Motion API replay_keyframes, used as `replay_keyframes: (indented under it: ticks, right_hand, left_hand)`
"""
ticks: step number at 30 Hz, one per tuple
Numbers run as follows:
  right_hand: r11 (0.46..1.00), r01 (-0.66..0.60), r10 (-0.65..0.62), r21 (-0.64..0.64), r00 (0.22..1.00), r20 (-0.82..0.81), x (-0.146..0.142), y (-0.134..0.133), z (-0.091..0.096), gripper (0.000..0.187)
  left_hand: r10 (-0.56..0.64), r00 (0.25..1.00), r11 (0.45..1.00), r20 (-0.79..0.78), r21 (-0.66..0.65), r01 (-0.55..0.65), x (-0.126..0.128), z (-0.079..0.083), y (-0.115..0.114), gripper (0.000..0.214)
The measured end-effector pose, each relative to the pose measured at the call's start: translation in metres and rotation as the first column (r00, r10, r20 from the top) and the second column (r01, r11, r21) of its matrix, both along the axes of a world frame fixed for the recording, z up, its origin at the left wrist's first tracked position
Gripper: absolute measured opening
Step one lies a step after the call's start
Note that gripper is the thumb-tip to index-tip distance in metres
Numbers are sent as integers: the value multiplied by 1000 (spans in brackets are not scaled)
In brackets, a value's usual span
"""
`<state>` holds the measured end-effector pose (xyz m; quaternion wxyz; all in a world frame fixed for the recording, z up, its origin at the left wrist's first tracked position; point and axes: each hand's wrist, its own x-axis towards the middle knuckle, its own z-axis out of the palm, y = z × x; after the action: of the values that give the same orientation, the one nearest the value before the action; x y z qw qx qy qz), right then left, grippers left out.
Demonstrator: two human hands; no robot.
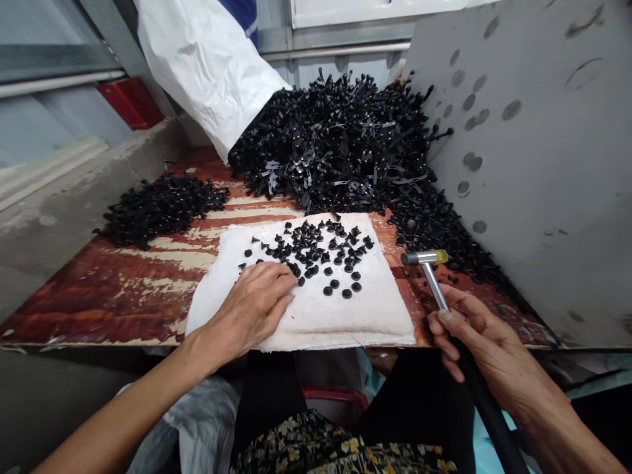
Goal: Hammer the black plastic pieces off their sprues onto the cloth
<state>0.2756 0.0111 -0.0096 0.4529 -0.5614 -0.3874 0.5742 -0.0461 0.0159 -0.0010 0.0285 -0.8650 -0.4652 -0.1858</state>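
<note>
Several small black plastic fasteners (pixel 316 253) stand and lie scattered on a folded white towel (pixel 340 322). My left hand (pixel 251 309) rests flat on the towel, its fingertips touching the nearest fasteners. My right hand (pixel 488 349) grips the black handle of a small hammer (pixel 427 270) with a metal shaft and a silver head with a yellow tip. The hammer head hangs just right of the towel, over the board's edge area, and touches nothing that I can see.
A worn red-painted wooden board (pixel 108 296) carries the towel. A heap of black plastic pieces (pixel 336 145) lies behind it, with a smaller heap (pixel 160 210) to the left. A grey metal sheet (pixel 523 164) walls the right side, and a white sack (pixel 207 66) hangs behind.
</note>
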Motion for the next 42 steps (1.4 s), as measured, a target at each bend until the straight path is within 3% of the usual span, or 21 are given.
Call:
replay_keyframes:
  ticks: [3,6,14,21,42]
  right_hand:
    - [1000,7,-7,0,1000,6,0,-1,0,64]
    - [1000,10,-10,-6,1000,7,1,-1,0,63]
    - [1000,0,0,0,1000,13,2,-1,-3,63]
    - [998,51,-50,-27,998,28,-1,-1,0,64]
    - [999,31,-29,-16,997,70,2,-1,-5,67]
  left_hand:
    - [-55,995,998,84,-5,56,-4,0,-21,24]
    - [12,992,997,125,74,-21,-10,2,-32,28]
    - [153,987,982,57,107,-158,-18,-2,-23,24]
    - [147,985,988,95,34,-150,-17,-6,-34,20]
    - [312,948,941,63,119,-318,-41,-8,-33,20]
